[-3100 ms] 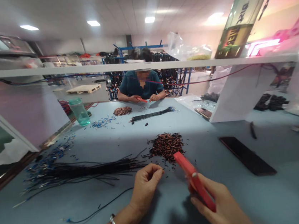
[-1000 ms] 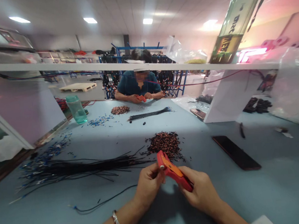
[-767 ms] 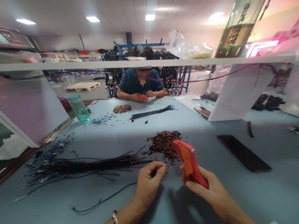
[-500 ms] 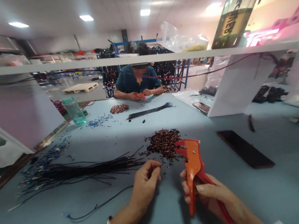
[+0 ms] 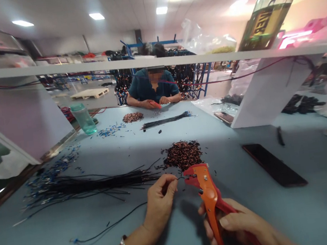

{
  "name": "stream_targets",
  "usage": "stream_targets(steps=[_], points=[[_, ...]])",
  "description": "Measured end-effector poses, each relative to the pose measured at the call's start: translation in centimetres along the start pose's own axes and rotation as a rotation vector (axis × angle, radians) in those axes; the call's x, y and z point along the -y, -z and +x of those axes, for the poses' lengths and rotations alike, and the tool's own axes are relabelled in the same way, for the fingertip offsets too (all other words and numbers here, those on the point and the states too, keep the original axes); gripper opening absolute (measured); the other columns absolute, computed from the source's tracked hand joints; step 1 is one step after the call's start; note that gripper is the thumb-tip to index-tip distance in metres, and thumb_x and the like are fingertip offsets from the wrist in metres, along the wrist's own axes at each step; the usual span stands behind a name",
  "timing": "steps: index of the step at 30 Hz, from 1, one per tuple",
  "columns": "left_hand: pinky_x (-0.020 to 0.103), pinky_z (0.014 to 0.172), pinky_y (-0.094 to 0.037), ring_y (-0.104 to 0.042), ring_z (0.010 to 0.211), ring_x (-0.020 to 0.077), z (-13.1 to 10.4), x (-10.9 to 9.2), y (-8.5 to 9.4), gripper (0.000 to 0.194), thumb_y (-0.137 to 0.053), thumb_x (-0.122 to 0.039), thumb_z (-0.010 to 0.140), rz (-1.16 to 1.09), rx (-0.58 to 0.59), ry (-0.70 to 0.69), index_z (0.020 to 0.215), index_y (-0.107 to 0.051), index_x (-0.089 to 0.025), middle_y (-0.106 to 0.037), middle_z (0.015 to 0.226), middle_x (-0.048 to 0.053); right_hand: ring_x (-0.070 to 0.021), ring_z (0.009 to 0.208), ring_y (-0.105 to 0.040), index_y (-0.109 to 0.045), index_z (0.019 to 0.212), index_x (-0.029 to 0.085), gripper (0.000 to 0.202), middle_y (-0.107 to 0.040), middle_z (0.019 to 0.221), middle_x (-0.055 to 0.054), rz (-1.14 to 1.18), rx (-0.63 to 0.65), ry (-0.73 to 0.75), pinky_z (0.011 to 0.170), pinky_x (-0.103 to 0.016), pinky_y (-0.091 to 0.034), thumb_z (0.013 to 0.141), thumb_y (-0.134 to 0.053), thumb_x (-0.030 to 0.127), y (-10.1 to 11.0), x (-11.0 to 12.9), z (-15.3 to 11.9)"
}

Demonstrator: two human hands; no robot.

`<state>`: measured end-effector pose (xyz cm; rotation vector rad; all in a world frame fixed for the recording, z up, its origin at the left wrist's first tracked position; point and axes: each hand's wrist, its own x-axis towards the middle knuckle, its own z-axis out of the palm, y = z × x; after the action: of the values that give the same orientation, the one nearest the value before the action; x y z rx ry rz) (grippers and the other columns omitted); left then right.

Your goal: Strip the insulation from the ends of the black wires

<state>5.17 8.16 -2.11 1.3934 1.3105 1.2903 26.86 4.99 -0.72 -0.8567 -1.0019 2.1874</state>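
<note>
Between thumb and forefinger, my left hand (image 5: 162, 201) pinches a thin black wire (image 5: 113, 224) close to its end. The wire trails left across the table to a blue-tipped end. My right hand (image 5: 233, 220) is wrapped around the handles of an orange and red wire stripper (image 5: 208, 190). Its jaws point left, right by the short wire end that sticks out of my left fingers; whether they touch it I cannot tell. Behind the jaws lies a heap of black and copper-coloured clippings (image 5: 183, 154). A bundle of black wires (image 5: 94, 184) rests left of my left hand.
A black phone (image 5: 274, 164) lies at the right, and another phone (image 5: 223, 117) farther back. Loose blue terminals (image 5: 111, 130) are scattered near a green bottle (image 5: 83, 119). Across the table sits a co-worker (image 5: 153, 86) holding a red tool. A white shelf (image 5: 156, 61) spans above.
The wire stripper in my right hand has moved left and down, its jaws now at the wire's end. My left hand keeps its pinch. The whole view has shifted slightly.
</note>
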Motion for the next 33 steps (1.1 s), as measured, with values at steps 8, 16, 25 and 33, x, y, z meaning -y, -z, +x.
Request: stream_targets(steps=[8, 16, 25, 33], points=[[0.021, 0.060, -0.040, -0.051, 0.064, 0.0127, -0.3, 0.1, -0.1, 0.019, -0.058, -0.032, 0.086, 0.014, 0.005, -0.149, 0.079, -0.066, -0.016, -0.058, 0.068, -0.001, -0.0239, 0.080, -0.071, -0.063, 0.110, 0.015, 0.042, -0.073, 0.090, -0.010, -0.089, 0.063, 0.014, 0.075, -0.036, -0.050, 0.075, -0.074, 0.035, 0.2, 0.0, -0.2], [0.022, 0.061, -0.039, -0.051, 0.065, 0.0136, -0.5, 0.0, 0.1, 0.020, -0.056, -0.031, 0.088, 0.055, 0.047, -0.213, 0.079, -0.066, -0.016, -0.058, 0.070, 0.001, -0.0229, 0.076, -0.071, -0.063, 0.109, 0.015, 0.045, -0.074, 0.088, -0.010, -0.130, 0.113, 0.036, 0.070, -0.034, -0.052, 0.073, -0.076, 0.038, 1.4, -1.0, 0.6], [0.022, 0.059, -0.037, -0.049, 0.063, 0.0131, -0.7, -0.4, 0.3, 0.020, -0.055, -0.029, 0.088, 0.095, 0.047, -0.261, 0.079, -0.067, -0.015, -0.056, 0.069, 0.000, -0.0207, 0.072, -0.069, -0.061, 0.106, 0.014, 0.046, -0.071, 0.083, -0.008, -0.138, 0.025, 0.033, 0.068, -0.033, -0.051, 0.074, -0.076, 0.043, 1.0, -1.2, 0.1], [0.021, 0.057, -0.035, -0.047, 0.060, 0.0123, -0.6, -0.7, 0.4, 0.019, -0.057, -0.025, 0.086, 0.116, 0.021, -0.286, 0.075, -0.069, -0.016, -0.054, 0.065, -0.001, -0.0164, 0.061, -0.061, -0.059, 0.097, 0.015, 0.045, -0.065, 0.077, -0.004, -0.208, -0.099, 0.042, 0.058, -0.029, -0.046, 0.072, -0.077, 0.048, 0.5, -1.4, -0.2]])
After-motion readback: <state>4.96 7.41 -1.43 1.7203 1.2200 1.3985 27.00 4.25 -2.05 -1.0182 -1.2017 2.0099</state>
